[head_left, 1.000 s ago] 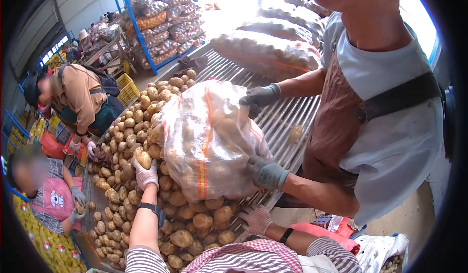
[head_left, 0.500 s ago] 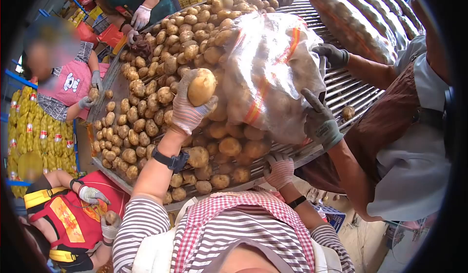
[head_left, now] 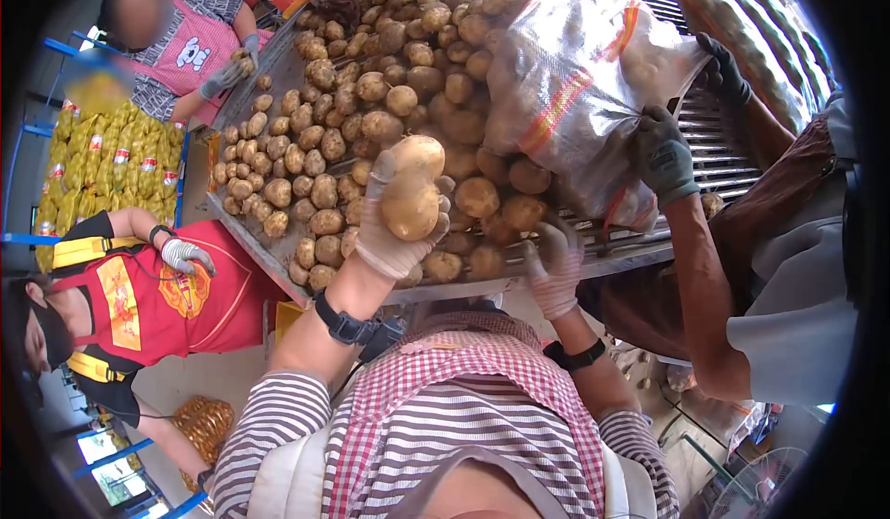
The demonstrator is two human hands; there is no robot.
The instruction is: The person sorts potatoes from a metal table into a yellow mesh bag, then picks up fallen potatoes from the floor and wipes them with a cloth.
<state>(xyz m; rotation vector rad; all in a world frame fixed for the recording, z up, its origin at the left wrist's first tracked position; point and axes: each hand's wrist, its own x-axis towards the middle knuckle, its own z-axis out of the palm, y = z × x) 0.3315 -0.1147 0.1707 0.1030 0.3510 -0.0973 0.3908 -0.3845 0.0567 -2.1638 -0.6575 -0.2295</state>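
Note:
My left hand [head_left: 394, 241], in a striped knit glove, is closed around a large pale potato [head_left: 410, 208], held up over the heap. Right above it, a rounded potato shape [head_left: 419, 155] overlaps it in this view. My right hand [head_left: 558, 273], also gloved, is at the near edge of the slatted table, fingers apart, close to a few loose potatoes [head_left: 524, 211]. Many potatoes [head_left: 320, 153] spread across the table to the left. A white mesh sack [head_left: 565, 74] with red and yellow stripes lies to the right, with potatoes showing at its near side.
At the right, a co-worker's gloved hands [head_left: 667, 153] grip the sack's edge. Filled sacks [head_left: 742, 37] lie behind on the metal rollers [head_left: 718, 148]. A person in a pink apron [head_left: 190, 56] and another in a red apron [head_left: 185, 287] stand left. Yellow net bags [head_left: 111, 158] are stacked there.
My view has shifted, so the table sits higher and farther right. My left hand has turned the potato. My right hand has lifted from the table edge with its fingers spread.

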